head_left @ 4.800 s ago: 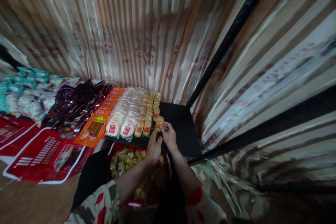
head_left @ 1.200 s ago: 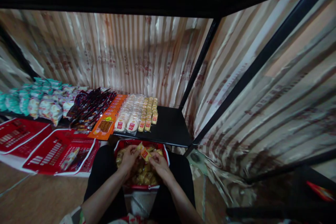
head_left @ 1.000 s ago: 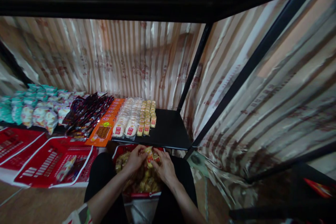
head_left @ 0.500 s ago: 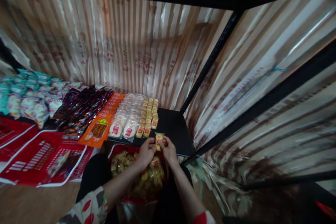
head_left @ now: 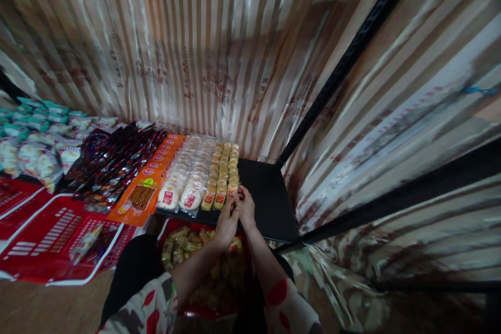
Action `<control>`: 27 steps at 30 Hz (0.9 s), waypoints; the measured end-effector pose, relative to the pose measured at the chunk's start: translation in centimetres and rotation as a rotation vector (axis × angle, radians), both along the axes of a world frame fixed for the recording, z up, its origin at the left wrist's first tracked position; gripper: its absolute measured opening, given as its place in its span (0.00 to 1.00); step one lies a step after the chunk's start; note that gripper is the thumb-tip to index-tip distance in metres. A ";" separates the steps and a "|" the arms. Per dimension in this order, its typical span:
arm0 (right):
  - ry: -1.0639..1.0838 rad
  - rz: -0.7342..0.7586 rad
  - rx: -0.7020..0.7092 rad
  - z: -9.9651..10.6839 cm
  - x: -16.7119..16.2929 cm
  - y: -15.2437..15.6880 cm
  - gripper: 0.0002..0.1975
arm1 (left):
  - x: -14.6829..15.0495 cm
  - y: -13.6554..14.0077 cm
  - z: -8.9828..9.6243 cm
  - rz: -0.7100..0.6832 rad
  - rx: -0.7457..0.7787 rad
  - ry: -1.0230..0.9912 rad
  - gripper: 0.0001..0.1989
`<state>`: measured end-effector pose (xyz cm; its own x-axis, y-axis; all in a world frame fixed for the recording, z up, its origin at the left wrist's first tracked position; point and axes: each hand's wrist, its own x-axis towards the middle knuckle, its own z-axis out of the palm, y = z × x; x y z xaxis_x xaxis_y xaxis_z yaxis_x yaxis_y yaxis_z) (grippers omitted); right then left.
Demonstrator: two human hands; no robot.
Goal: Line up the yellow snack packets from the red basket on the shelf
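Observation:
My left hand (head_left: 227, 225) and my right hand (head_left: 246, 210) are together at the front end of the rightmost row of small yellow snack packets (head_left: 224, 167). Their fingers are closed and meet at the tips. The packet between them is almost wholly hidden behind the fingers. Beside this row lie two more rows of the same packets, with red and white labels facing me. Below my forearms, between my knees, a red basket (head_left: 203, 314) holds many loose yellow packets (head_left: 183, 245).
Left of the rows lie clear-wrapped white round snacks (head_left: 191, 190), an orange packet (head_left: 136, 195), dark purple packets (head_left: 113, 162) and white and teal bags (head_left: 39, 120). A black shelf (head_left: 266, 193) carries them. Red baskets (head_left: 58, 240) stand front left. A black post (head_left: 340, 73) rises at right.
Both hands have moved forward with the yellow packet, from the shelf's front edge to the end of the rightmost row. The packet has gone out of sight behind my fingers. The view has shifted slightly.

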<state>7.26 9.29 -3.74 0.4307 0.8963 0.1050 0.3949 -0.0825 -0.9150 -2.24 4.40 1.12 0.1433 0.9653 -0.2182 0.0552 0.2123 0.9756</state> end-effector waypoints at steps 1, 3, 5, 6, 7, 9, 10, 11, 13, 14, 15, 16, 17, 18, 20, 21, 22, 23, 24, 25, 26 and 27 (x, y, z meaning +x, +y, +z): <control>-0.003 0.004 0.005 -0.1 0.0 0.1 0.25 | 0.1 0.1 -0.1 0.007 0.005 0.008 0.21; 0.013 0.015 0.026 -0.4 -0.1 -0.1 0.27 | 0.2 0.1 -0.5 0.019 0.002 0.021 0.22; 0.044 0.027 0.045 -0.6 -0.2 -0.4 0.28 | 0.3 0.1 -1.0 0.020 -0.009 0.017 0.24; 0.057 0.040 0.048 -0.6 -0.3 -0.6 0.28 | 0.4 0.1 -1.3 0.014 -0.011 0.010 0.25; 0.067 0.053 0.047 -0.6 -0.3 -0.8 0.27 | 0.4 0.2 -1.6 0.007 -0.011 0.001 0.25; 0.069 0.073 0.036 -0.5 -0.4 -0.9 0.26 | 0.4 0.2 -1.9 -0.006 0.002 -0.014 0.25; 0.065 0.080 0.028 -0.4 -0.5 -1.0 0.26 | 0.4 0.3 -1.9 -0.009 0.008 -0.013 0.25; 0.062 0.081 0.020 -0.3 -0.5 -1.0 0.25 | 0.4 0.2 -1.8 -0.009 0.010 -0.005 0.24; 0.060 0.074 0.006 0.0 -0.6 -1.2 0.26 | 0.3 0.0 -1.4 -0.005 0.031 0.030 0.23; 0.052 0.062 0.008 0.1 -0.6 -1.4 0.26 | 0.1 -0.3 -1.2 0.001 0.052 0.055 0.22; 0.036 0.041 0.020 0.3 -0.7 -1.8 0.26 | -0.1 -0.7 -1.1 0.011 0.076 0.088 0.21; 0.015 0.011 0.039 0.5 -0.9 -2.3 0.26 | -0.3 -1.2 -1.1 0.022 0.099 0.127 0.20; -0.006 -0.025 0.064 0.6 -1.2 -3.0 0.25 | -0.6 -1.8 -1.3 0.033 0.116 0.167 0.19; -0.018 -0.060 0.091 0.8 -1.5 -3.9 0.25 | -1.0 -2.5 -1.6 0.042 0.128 0.206 0.18; -0.005 -0.091 0.129 0.9 -2.4 -6.0 0.23 | -2.2 -4.1 -2.6 0.047 0.141 0.278 0.16; 0.012 -0.080 0.130 0.8 -2.9 -7.2 0.22 | -3.0 -5.0 -3.3 0.047 0.148 0.308 0.16; 0.027 -0.049 0.116 0.5 -3.4 -8.5 0.22 | -3.9 -5.8 -4.0 0.045 0.152 0.340 0.15; 0.029 -0.002 0.083 0.0 -4.0 -9.8 0.21 | -4.9 -6.7 -4.7 0.044 0.150 0.380 0.14; 0.019 0.050 0.033 -0.6 -4.6 -11.0 0.20 | -6.0 -7.4 -5.3 0.044 0.135 0.430 0.14; -0.007 0.112 -0.036 -1.3 -5.1 -12.2 0.19 | -7.1 -8.0 -5.8 0.041 0.104 0.494 0.15; -0.053 0.165 -0.109 -2.1 -5.6 -13.2 0.18 | -8.2 -8.6 -6.3 0.040 0.070 0.569 0.15; -0.103 0.237 -0.177 -2.9 -6.1 -14.1 0.16 | -9.3 -9.0 -6.7 0.038 0.030 0.649 0.15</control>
